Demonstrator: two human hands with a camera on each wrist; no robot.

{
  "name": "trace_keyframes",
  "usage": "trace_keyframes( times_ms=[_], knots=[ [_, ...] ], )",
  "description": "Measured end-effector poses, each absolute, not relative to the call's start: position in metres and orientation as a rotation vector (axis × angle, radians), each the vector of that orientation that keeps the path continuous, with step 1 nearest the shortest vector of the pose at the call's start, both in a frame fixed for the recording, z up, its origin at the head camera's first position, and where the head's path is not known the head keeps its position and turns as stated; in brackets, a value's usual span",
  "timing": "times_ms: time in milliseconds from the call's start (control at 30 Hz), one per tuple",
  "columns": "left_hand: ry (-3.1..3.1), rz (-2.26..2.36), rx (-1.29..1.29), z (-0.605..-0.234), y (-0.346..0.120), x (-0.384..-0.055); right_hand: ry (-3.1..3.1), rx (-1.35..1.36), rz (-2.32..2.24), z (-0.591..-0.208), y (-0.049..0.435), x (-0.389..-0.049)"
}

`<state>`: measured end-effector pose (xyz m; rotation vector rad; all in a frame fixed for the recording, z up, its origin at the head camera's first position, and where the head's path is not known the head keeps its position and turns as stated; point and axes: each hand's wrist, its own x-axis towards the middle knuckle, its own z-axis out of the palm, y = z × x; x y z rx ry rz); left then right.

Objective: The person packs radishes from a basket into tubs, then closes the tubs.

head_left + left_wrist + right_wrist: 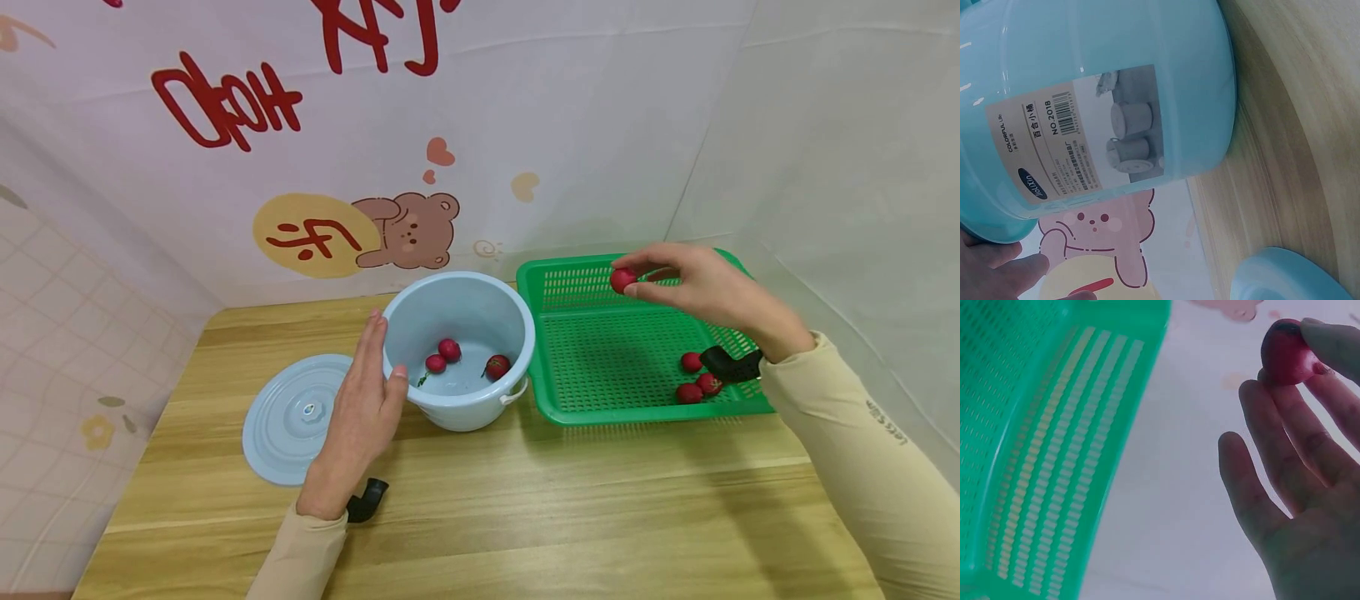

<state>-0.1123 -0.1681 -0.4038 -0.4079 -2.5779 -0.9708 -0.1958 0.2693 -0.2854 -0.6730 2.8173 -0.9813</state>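
Note:
My right hand (693, 283) pinches a small round red radish (623, 280) between thumb and fingertips, above the green basket (551, 404). The right wrist view shows the radish (1288, 353) between the thumb and fingers, with the little finger standing apart. My left hand (363, 408) rests against the left side of the light blue bucket (461, 417), fingers straight at its rim. Three radishes (449, 350) lie inside the bucket, some with bits of green stem. Three more radishes (690, 393) sit in the basket's front right corner, near my right wrist.
A round light blue lid (273, 425) lies on the wooden table (555, 517), left of the bucket and partly behind my left hand. The bucket's white handle (515, 392) hangs at its right side. A printed cloth wall (600, 100) stands behind the table.

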Motion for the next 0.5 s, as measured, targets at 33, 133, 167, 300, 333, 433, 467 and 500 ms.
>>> trace_keyframes(
  times_ms=[33, 133, 167, 300, 333, 433, 467, 500],
  knots=[
    [-2.577, -0.972, -0.407, -0.404, -0.168, -0.112, 2.828, -0.7, -0.985, -0.285, 0.266, -0.194],
    [-2.575, -0.972, -0.409, -0.404, -0.167, -0.112, 2.854, -0.765, -1.01, -0.284, 0.258, -0.187],
    [-2.575, -0.972, -0.409, -0.404, -0.167, -0.112, 2.856, -0.783, -1.023, -0.284, 0.255, -0.185],
    [-2.585, -0.964, -0.409, -0.403, -0.167, -0.112, 2.875, -0.819, -1.067, -0.283, 0.242, -0.177],
    [-2.587, -0.962, -0.408, -0.403, -0.168, -0.112, 2.876, -0.825, -1.081, -0.282, 0.238, -0.175],
    [-2.592, -0.959, -0.405, -0.403, -0.168, -0.112, 2.879, -0.844, -1.119, -0.282, 0.227, -0.17],
    [-2.593, -0.96, -0.404, -0.403, -0.168, -0.112, 2.879, -0.85, -1.132, -0.282, 0.223, -0.168],
    [-2.595, -0.959, -0.402, -0.403, -0.168, -0.112, 2.877, -0.863, -1.143, -0.282, 0.219, -0.167]
  ],
)
